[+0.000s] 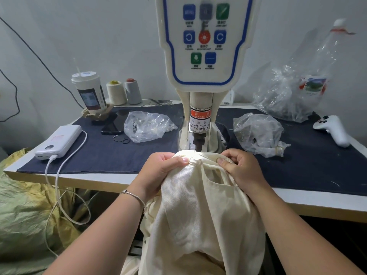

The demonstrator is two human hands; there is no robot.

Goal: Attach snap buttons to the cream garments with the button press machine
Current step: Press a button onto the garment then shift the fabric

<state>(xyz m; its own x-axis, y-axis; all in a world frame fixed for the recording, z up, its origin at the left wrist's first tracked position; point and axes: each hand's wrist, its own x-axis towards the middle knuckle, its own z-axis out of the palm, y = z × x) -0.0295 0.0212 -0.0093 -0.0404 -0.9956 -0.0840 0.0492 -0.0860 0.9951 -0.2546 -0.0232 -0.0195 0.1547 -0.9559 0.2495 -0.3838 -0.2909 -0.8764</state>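
Small garment workshop: button press machine [200, 62] on bench with dark denim mat [103, 153], 2 thread cones [124, 92], plastic bags of metal fasteners [148, 126], cream garment [204, 211].

We are reaching both forearms forward, our left hand [165, 165] and right hand [239, 165] curling side by side, thumbs pressing inward, each grip pinching tight.

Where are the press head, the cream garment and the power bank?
press head [198, 144]: head view, on its dark punch tip.
cream garment [200, 205]: head view, on the draped cloth's middle.
power bank [59, 141]: head view, on its white top face.
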